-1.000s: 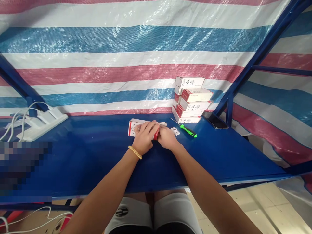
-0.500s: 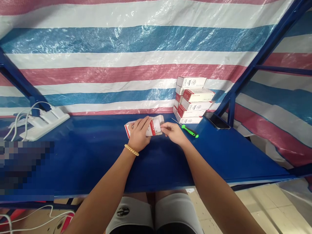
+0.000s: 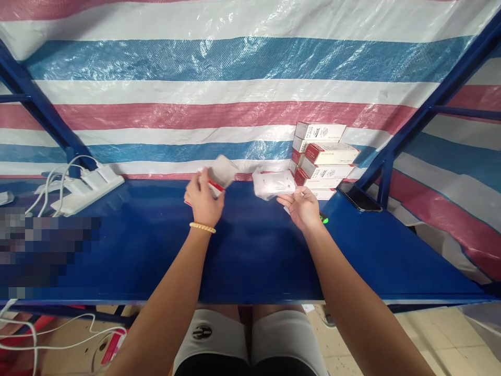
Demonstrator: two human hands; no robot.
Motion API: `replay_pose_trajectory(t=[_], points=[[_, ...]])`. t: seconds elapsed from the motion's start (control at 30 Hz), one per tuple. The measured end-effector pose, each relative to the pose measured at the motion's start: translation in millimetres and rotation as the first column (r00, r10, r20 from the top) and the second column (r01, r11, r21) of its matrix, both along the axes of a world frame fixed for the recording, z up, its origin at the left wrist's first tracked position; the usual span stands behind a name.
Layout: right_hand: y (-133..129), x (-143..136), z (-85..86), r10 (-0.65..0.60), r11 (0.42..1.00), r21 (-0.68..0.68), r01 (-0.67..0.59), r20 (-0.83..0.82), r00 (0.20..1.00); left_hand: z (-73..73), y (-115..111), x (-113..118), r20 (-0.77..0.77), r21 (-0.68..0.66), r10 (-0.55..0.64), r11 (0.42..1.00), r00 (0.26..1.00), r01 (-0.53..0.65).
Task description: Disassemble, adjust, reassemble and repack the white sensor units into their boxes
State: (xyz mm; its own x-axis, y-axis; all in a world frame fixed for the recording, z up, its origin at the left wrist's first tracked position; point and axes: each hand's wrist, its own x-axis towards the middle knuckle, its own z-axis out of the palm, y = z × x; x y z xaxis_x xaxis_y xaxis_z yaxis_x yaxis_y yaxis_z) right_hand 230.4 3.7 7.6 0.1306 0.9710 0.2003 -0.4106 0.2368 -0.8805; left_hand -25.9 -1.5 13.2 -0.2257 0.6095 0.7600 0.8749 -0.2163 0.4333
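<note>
My left hand (image 3: 206, 201) grips a small red-and-white cardboard box (image 3: 218, 189), whose end flap stands up and whose mouth faces right. To its right, my right hand (image 3: 304, 207) holds a white device in a clear plastic bag (image 3: 274, 184), pinched at its right end between thumb and fingers. The bagged device is fully outside the box, above the blue table. A green screwdriver (image 3: 323, 218) lies mostly hidden behind my right hand.
Several red-and-white boxes (image 3: 329, 171) are stacked at the back right, close to my right hand. A black phone (image 3: 359, 197) lies beside them. At the left stands a white power strip (image 3: 94, 190) with plugs and cables. Striped sheeting (image 3: 235, 91) hangs behind the blue table (image 3: 250, 250).
The bagged device has come out of the box in my right hand, which moved to the right. My left hand moved left with the box, and the view shifted slightly.
</note>
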Motion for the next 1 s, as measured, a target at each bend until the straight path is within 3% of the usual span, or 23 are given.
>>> replay_pose_trajectory(t=[0.1, 0.23, 0.33, 0.47, 0.53, 0.57, 0.63, 0.67, 0.73, 0.83, 0.87, 0.93, 1.0], points=[[1, 4, -0.2, 0.010, 1.000, -0.028, -0.011, -0.023, 1.000, 4.2, 7, -30, 0.196, 0.021, 0.210, 0.976, 0.958, -0.218], [1, -1, -3.0, 0.066, 0.995, -0.081, -0.063, 0.040, 0.997, 4.7, 9, -60, 0.332, 0.000, 0.298, 0.949, 0.895, -0.316], [-1, -7, -4.0, 0.105, 0.989, -0.111, -0.098, 0.055, 0.993, 5.6, 5, -66, 0.350, -0.011, 0.295, 0.950, 0.889, -0.311], [-2, -11, -3.9, 0.113, 0.981, -0.166, -0.102, 0.054, 0.992, 11.7, 0, -55, 0.322, 0.055, 0.332, 0.928, 0.886, -0.368], [-3, -13, -3.9, 0.112, 0.979, -0.180, -0.100, 0.054, 0.992, 13.1, 1, -40, 0.298, 0.124, 0.258, 0.944, 0.919, -0.305], [-3, -14, -4.1, 0.115, 0.978, -0.183, -0.104, 0.054, 0.992, 12.4, 1, -31, 0.274, 0.137, 0.173, 0.967, 0.946, -0.216], [-4, -17, -4.5, 0.133, 0.976, -0.183, -0.120, 0.060, 0.989, 7.6, 2, -9, 0.244, 0.036, -0.121, 0.993, 0.962, 0.115], [-4, -18, -4.8, 0.143, 0.975, -0.181, -0.129, 0.065, 0.988, 4.0, 1, 2, 0.284, -0.060, -0.268, 0.953, 0.921, 0.296], [-4, -19, -5.4, 0.156, 0.975, -0.174, -0.141, 0.077, 0.985, -4.0, -2, 23, 0.438, -0.255, -0.446, 0.771, 0.780, 0.584], [-5, -22, -6.2, 0.168, 0.975, -0.162, -0.153, 0.084, 0.982, -12.1, -6, 42, 0.687, -0.347, -0.484, 0.437, 0.542, 0.830], [-5, -23, -6.3, 0.172, 0.975, -0.159, -0.157, 0.085, 0.981, -13.1, -7, 44, 0.753, -0.336, -0.454, 0.355, 0.476, 0.872], [-6, -24, -6.2, 0.178, 0.975, -0.151, -0.164, 0.086, 0.980, -13.0, -8, 44, 0.842, -0.301, -0.379, 0.258, 0.383, 0.918], [-7, -26, -5.8, 0.186, 0.975, -0.142, -0.172, 0.089, 0.978, -11.3, -8, 41, 0.885, -0.269, -0.326, 0.228, 0.334, 0.936]])
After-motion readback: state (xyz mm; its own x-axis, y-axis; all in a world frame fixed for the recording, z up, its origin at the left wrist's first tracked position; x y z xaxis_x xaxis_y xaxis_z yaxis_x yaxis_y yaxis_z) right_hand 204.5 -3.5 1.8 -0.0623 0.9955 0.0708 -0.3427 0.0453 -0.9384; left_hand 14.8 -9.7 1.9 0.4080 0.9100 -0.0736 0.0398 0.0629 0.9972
